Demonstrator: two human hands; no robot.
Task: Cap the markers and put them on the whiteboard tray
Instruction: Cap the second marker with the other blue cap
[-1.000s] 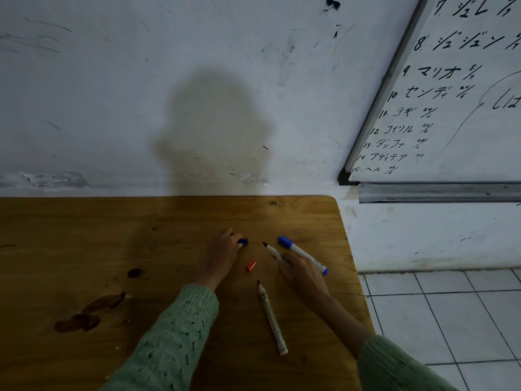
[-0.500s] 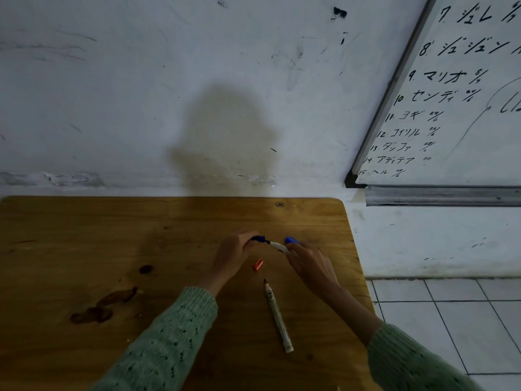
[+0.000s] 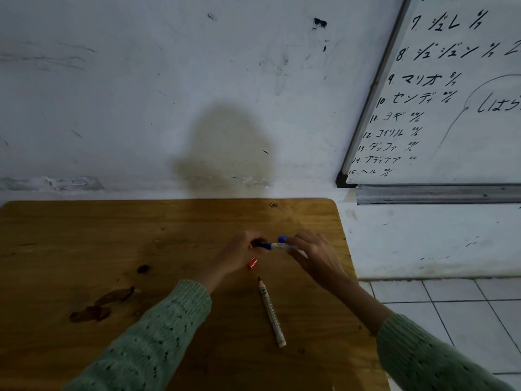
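My left hand [image 3: 238,253] pinches a blue cap [image 3: 264,246] that sits on the tip of a white marker [image 3: 280,246]. My right hand [image 3: 311,253] grips that marker's barrel, held level just above the wooden table [image 3: 112,249]. Behind it, the blue cap of a second marker [image 3: 282,239] peeks out by my right fingers; its barrel is hidden. An uncapped white marker [image 3: 270,311] lies on the table nearer to me, tip pointing away. A small red cap [image 3: 253,262] lies just under my left hand. The metal whiteboard tray [image 3: 437,194] runs along the wall at the upper right.
The whiteboard [image 3: 456,108] with black writing hangs above the tray. The table's right edge drops to a white tiled floor [image 3: 451,314]. Dark stains [image 3: 101,304] mark the table at the left. A scuffed white wall stands behind the table.
My left hand picked up the blue cap and my right hand lifted the uncapped marker; the two have come together and the cap now sits on the tip.
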